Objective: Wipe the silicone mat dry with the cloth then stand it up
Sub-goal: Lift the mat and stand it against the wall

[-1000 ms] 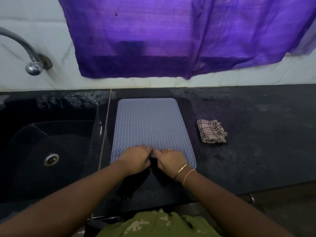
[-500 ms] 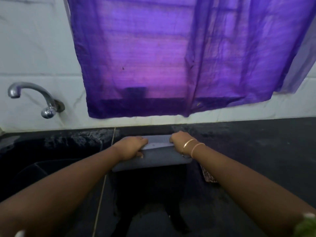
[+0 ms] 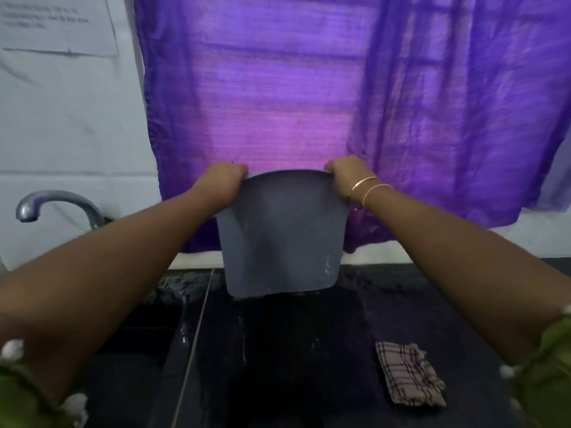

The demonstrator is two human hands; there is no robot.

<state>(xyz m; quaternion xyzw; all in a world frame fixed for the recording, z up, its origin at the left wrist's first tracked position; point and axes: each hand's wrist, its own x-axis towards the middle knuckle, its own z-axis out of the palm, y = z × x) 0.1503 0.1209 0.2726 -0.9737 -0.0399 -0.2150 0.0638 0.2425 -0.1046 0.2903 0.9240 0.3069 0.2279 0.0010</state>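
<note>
Hanging across the back wall, the purple curtain (image 3: 309, 103) fills most of my view. Black counter (image 3: 309, 366) below it, wet in patches; sink (image 3: 129, 350) at left, contents too dark to tell. Silicone mat (image 3: 281, 236) held up clear of the counter, long axis vertical, top edge bowed. Left hand (image 3: 224, 183) and right hand (image 3: 344, 174) each pinch a top corner, fingers closed on it. Checked cloth (image 3: 408, 375) lies apart, lower right.
</note>
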